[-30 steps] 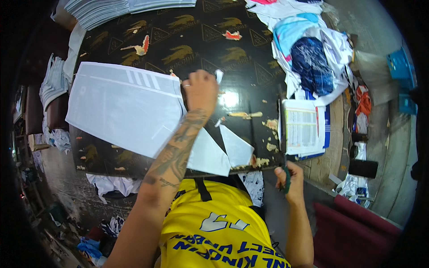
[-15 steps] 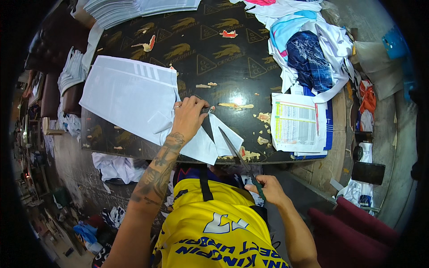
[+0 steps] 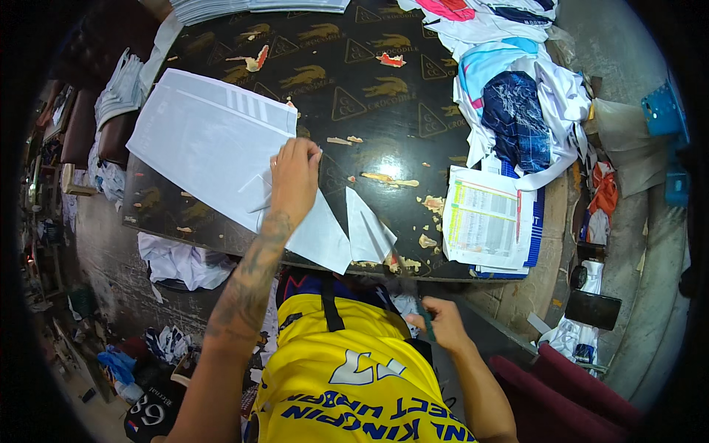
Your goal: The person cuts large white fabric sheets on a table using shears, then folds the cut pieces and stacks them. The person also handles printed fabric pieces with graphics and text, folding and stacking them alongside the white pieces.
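Observation:
A large white sheet [image 3: 214,140] with pale stripes near its far edge lies across the left half of the dark table. My left hand [image 3: 295,173] rests on its right side, fingers closed together at the sheet's edge; whether it is paper or cloth I cannot tell. Beside the sheet's near corner lies a separate white triangular piece [image 3: 363,221]. Low at the table's front edge, my right hand [image 3: 442,323] is closed round the green handle of a pair of scissors [image 3: 427,317]. Its blades are smeared by motion and extend up toward the triangular piece.
The dark table [image 3: 310,96] has several chipped patches. A printed chart [image 3: 484,221] lies at its right, with heaped white and blue garments [image 3: 517,111] behind. Stacked white sheets [image 3: 214,9] stand at the far left. A dark red seat [image 3: 561,391] is at lower right.
My left hand has shifted slightly left and away from me along the sheet's edge. The triangular piece now lies apart from the sheet. The scissors have drawn back toward me.

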Demonstrator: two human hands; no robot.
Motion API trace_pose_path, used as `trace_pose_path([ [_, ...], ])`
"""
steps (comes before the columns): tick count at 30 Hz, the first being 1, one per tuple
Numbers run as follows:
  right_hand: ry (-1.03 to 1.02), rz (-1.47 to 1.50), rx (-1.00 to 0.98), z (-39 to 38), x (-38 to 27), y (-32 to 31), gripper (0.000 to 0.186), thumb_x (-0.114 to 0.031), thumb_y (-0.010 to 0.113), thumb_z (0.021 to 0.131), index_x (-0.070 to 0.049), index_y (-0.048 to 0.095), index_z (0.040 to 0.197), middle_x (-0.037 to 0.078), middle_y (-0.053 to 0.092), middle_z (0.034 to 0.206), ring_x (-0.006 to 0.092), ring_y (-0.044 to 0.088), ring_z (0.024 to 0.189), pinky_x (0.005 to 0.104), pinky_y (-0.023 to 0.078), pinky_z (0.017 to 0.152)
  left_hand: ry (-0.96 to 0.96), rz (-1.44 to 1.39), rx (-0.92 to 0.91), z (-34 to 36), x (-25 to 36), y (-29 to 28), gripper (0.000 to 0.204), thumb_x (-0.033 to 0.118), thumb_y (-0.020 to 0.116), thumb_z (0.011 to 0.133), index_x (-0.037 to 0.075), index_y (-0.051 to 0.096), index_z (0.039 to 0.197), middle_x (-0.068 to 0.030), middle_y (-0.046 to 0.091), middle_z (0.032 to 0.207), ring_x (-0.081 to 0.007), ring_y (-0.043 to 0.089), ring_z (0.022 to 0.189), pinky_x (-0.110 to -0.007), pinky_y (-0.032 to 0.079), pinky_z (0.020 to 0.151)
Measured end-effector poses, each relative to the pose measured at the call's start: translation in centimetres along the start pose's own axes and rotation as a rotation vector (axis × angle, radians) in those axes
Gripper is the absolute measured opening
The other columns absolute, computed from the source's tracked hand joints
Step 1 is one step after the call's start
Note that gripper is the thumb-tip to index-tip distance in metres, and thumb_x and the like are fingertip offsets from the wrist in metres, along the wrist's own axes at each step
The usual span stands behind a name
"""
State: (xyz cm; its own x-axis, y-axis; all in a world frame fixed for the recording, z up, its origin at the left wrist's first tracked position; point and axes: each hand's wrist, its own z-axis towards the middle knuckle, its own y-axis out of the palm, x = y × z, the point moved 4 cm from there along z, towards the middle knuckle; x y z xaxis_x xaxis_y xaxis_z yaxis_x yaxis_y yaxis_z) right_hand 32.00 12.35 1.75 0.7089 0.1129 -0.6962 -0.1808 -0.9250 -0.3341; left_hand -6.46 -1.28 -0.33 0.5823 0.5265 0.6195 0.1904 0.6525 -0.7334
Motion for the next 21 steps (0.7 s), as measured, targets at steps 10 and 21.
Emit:
trace_pose_path([
  [10, -0.005, -0.605, 0.658, 4.8, -0.1, -13.5, 0.034, -0.018, 0.082, 0.091, 0.001, 0.061, 0.11, 0.023, 0.069, 0.097, 0.0419, 0.069, 0.092, 0.0506, 0.053, 0.081, 0.02, -0.406, -0.405, -10.6, 6.3, -1.2, 0.025, 0.011, 0.072, 0.097, 0.007, 0.073, 0.121, -0.014, 0.072, 0.117, -0.0329, 0.068, 0.109, -0.045, 0.053, 0.1],
  [21, -0.537, -0.446, 0.238, 12.5, -12.1, -0.9, 0.036, -0.021, 0.083, 0.092, -0.003, 0.073, 0.122, 0.02, 0.069, 0.121, 0.041, 0.064, 0.118, 0.0465, 0.051, 0.104, -0.196, 0.152, -0.055, -7.3, -6.4, -6.8, 0.03, 0.026, 0.071, 0.1, 0.005, 0.061, 0.119, -0.0246, 0.07, 0.105, -0.0461, 0.067, 0.102, -0.058, 0.049, 0.09],
])
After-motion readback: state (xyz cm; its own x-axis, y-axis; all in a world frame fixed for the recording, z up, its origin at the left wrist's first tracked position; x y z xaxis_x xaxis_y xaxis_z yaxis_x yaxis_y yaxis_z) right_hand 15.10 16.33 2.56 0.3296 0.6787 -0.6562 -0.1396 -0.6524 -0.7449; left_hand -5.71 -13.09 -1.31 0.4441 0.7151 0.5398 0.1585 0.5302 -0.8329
